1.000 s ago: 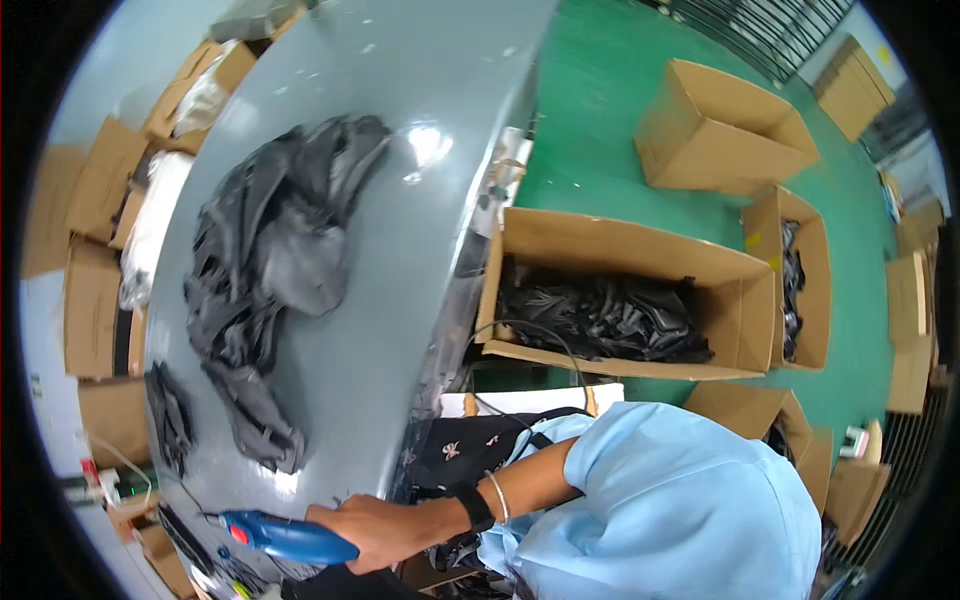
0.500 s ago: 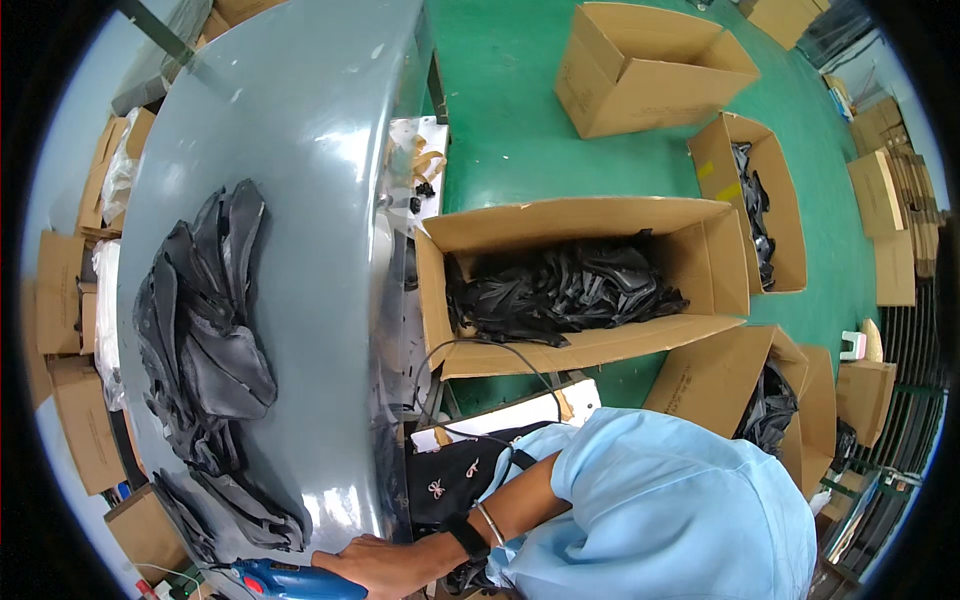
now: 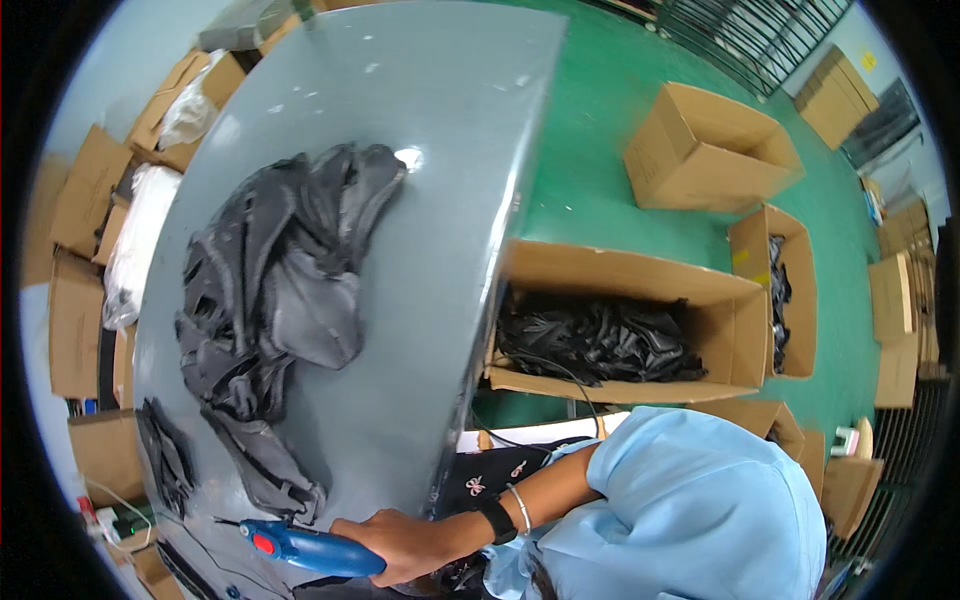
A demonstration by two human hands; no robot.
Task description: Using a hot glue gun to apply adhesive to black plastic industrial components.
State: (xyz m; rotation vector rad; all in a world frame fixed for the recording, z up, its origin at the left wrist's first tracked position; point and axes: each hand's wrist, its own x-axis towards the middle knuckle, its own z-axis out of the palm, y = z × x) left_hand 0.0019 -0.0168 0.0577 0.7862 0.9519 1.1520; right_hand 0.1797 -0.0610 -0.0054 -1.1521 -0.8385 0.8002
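Observation:
My right hand (image 3: pixel 395 545), with a black watch and a bracelet at the wrist, comes in from the lower right. Its fingers close round a blue hand-held power tool (image 3: pixel 325 550) with a red button. A thin dark tip points left from the tool, close to the lower end of a dark grey, leather-like piece (image 3: pixel 262 465). Beyond it a heap of similar pieces (image 3: pixel 315 305) lies crumpled on the grey table (image 3: pixel 440 80). Another dark strip (image 3: pixel 165 455) lies at the table's left edge. My left hand is out of view.
Right of the table, a long cardboard box (image 3: pixel 630 262) holds many black pieces. Another box with black pieces (image 3: pixel 795 240) and a carton with open flaps (image 3: pixel 700 180) stand on the green floor (image 3: pixel 590 130). A thin cable (image 3: pixel 597 410) loops near my arm. Cartons (image 3: pixel 75 320) line the left wall.
The view has shifted, so the table and boxes sit further right. The tool is more fully in sight, still in my right hand, its thin tip now visible.

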